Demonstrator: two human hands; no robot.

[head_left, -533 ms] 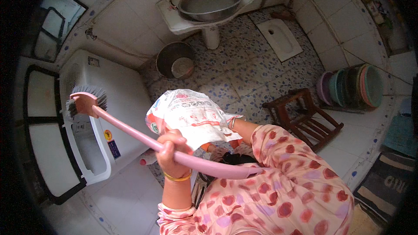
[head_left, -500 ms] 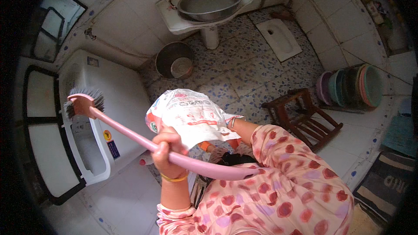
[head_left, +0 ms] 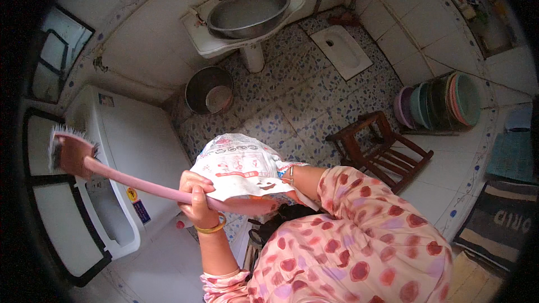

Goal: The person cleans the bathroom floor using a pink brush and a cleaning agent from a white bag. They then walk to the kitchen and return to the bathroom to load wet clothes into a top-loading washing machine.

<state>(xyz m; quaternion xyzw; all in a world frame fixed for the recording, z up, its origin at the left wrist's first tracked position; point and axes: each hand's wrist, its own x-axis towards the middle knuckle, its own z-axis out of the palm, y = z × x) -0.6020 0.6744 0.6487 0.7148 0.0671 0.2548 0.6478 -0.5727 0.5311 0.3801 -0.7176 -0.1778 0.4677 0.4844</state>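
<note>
My left hand (head_left: 196, 201) is closed round the pink handle of a long-handled scrub brush (head_left: 132, 183). The brush head, with dark bristles, points to the far left, over the washing machine. The handle's thick end passes under the edge of a white printed plastic bag (head_left: 238, 163). That bag hangs in front of me, its near edge touching my left fingers. My right hand (head_left: 284, 171) reaches to the bag's right side and holds it there; most of its fingers are hidden behind the plastic. What the bag contains cannot be seen.
A white washing machine (head_left: 143, 134) with its lid up stands at left. Ahead are a metal bucket (head_left: 193, 94), a washbasin (head_left: 205, 45) holding a metal bowl (head_left: 247, 14), and a squat toilet (head_left: 342, 53). A wooden chair (head_left: 382, 154) and stacked plastic basins (head_left: 466, 101) are at right.
The brush head has swung left and turned, and the handle's thick end has slid under the bag. My left hand has moved left to the bag's edge. The whole view has shifted slightly.
</note>
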